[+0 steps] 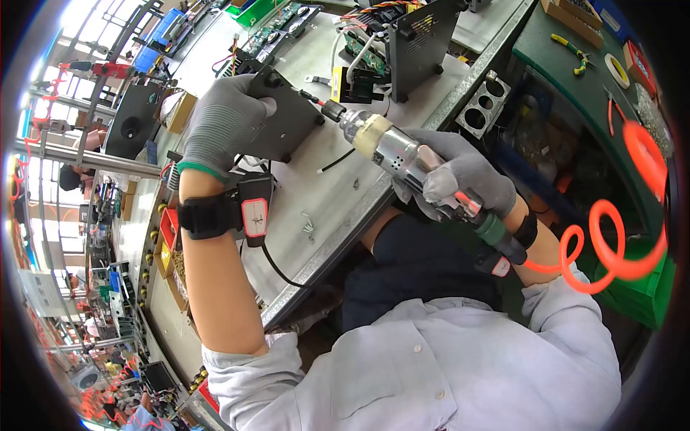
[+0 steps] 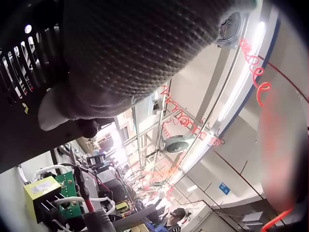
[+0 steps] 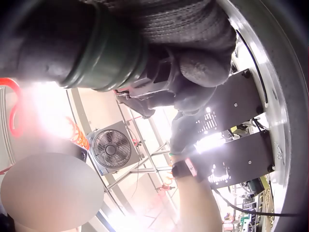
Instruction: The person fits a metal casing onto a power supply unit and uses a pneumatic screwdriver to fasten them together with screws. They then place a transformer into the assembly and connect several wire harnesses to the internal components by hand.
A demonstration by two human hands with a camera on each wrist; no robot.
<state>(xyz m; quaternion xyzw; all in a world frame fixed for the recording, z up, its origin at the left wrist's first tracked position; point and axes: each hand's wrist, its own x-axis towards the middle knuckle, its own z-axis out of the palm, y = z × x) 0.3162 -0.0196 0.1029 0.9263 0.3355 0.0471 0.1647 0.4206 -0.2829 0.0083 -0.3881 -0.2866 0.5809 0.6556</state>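
A grey-gloved left hand (image 1: 228, 118) grips the upper edge of a black metal panel (image 1: 284, 118) standing on the bench; in the left wrist view the gloved hand (image 2: 130, 53) lies over the slotted panel (image 2: 24, 111). The right hand (image 1: 467, 172), also gloved, holds a silver pneumatic screwdriver (image 1: 392, 151) with fingers curled round its body. Its bit points at the space just right of the panel's top; contact cannot be told. In the right wrist view, the right hand (image 3: 193, 43) is round the tool near its green collar (image 3: 108, 48).
A second black housing (image 1: 424, 43) with wiring and a yellow transformer (image 1: 336, 84) stands behind. Circuit boards (image 1: 284, 29) lie farther back. A loose black cable (image 1: 336, 161) and small screws (image 1: 308, 225) lie on the bench. An orange coiled hose (image 1: 607, 244) hangs at right, beside pliers (image 1: 575, 54).
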